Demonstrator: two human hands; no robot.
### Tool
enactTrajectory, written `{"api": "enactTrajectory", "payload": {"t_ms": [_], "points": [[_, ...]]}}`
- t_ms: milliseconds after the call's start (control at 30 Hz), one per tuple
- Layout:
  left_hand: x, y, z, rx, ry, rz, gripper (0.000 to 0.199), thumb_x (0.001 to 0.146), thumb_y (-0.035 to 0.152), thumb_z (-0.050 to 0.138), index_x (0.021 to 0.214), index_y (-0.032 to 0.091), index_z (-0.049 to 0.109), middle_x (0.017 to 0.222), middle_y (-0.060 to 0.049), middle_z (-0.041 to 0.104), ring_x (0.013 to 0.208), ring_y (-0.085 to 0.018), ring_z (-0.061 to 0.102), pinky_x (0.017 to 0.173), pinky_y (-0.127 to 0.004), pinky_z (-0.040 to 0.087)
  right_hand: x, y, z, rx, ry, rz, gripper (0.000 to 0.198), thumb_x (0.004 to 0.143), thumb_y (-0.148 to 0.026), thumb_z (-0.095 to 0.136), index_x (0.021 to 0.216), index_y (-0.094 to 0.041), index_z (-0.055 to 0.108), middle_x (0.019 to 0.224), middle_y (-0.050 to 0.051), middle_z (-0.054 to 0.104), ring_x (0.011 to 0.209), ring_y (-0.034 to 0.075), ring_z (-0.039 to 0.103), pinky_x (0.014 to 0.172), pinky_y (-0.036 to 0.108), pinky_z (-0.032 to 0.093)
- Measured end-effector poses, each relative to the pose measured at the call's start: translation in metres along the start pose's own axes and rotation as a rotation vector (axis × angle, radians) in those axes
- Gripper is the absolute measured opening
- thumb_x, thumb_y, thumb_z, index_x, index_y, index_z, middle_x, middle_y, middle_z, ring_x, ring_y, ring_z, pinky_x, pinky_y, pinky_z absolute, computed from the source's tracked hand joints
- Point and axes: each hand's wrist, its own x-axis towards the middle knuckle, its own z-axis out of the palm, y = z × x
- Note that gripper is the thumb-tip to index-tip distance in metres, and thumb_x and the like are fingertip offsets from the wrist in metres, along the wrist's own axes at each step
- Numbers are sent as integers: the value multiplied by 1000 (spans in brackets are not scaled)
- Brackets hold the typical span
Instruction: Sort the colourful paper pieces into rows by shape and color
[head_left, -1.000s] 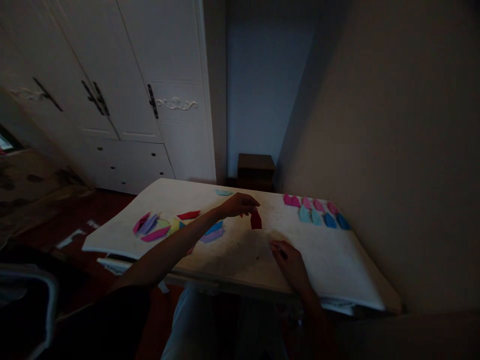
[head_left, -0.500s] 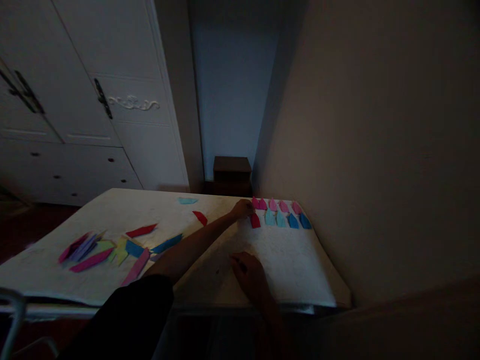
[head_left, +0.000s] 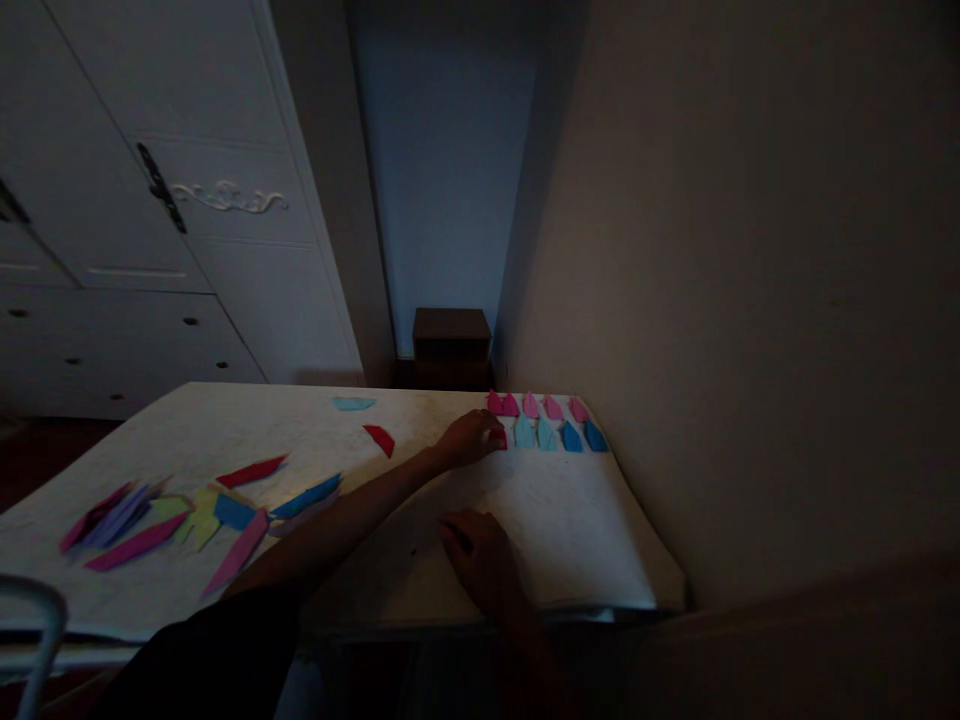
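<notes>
My left hand (head_left: 471, 440) reaches across the table to the far right, its fingers closed on a small red folded paper piece (head_left: 501, 438) that they partly cover. Beside it, light blue folded pieces (head_left: 524, 432) and darker blue ones (head_left: 571, 437) stand in a row. Behind them runs a second row of pink folded pieces (head_left: 531, 405). Nearer to me, my right hand (head_left: 480, 555) rests low over the table with its fingers curled in; no paper shows in it.
Loose folded strips lie on the white table (head_left: 570, 540): a red one (head_left: 379, 440), a light blue one (head_left: 354, 404), and a mixed heap with purple strips (head_left: 120, 515) at left. A wall (head_left: 712, 350) borders the right side. A white wardrobe (head_left: 247, 260) stands behind.
My left hand has come down from the tip of the red piece to its side and now covers more of it. My right hand stays almost still. The camera view has turned slightly right.
</notes>
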Motion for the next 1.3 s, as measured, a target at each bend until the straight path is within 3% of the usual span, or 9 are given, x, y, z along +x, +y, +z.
{"api": "enactTrajectory", "payload": {"t_ms": [100, 200, 833, 1300], "points": [[-5, 3, 2, 123, -92, 170, 15, 82, 26, 62, 91, 19, 70, 104, -6, 68, 99, -21, 60, 92, -32, 44, 0, 0, -1, 1, 0, -9, 20, 89, -21, 56, 102, -22, 70, 96, 2, 72, 89, 18, 64, 82, 31, 40], [-6, 6, 6, 197, -107, 217, 17, 86, 26, 57, 93, 19, 70, 106, -6, 68, 98, -21, 60, 89, -31, 45, 1, 0, -1, 11, -1, -26, 20, 89, -20, 55, 101, -23, 71, 97, 3, 72, 89, 18, 64, 81, 30, 40], [-2, 11, 26, 238, -58, 200, 22, 91, 26, 54, 107, 21, 68, 117, -5, 66, 108, -21, 57, 92, -35, 43, 1, 3, 2, 6, 18, -15, 19, 88, -21, 55, 98, -23, 71, 93, 3, 72, 86, 18, 63, 81, 30, 41], [-7, 9, 24, 244, -45, 207, 22, 92, 26, 51, 107, 21, 66, 118, -7, 63, 108, -20, 55, 94, -35, 42, 0, 5, 3, -1, 16, -11, 21, 89, -23, 53, 100, -22, 71, 95, 4, 71, 88, 17, 63, 82, 29, 42]]}}
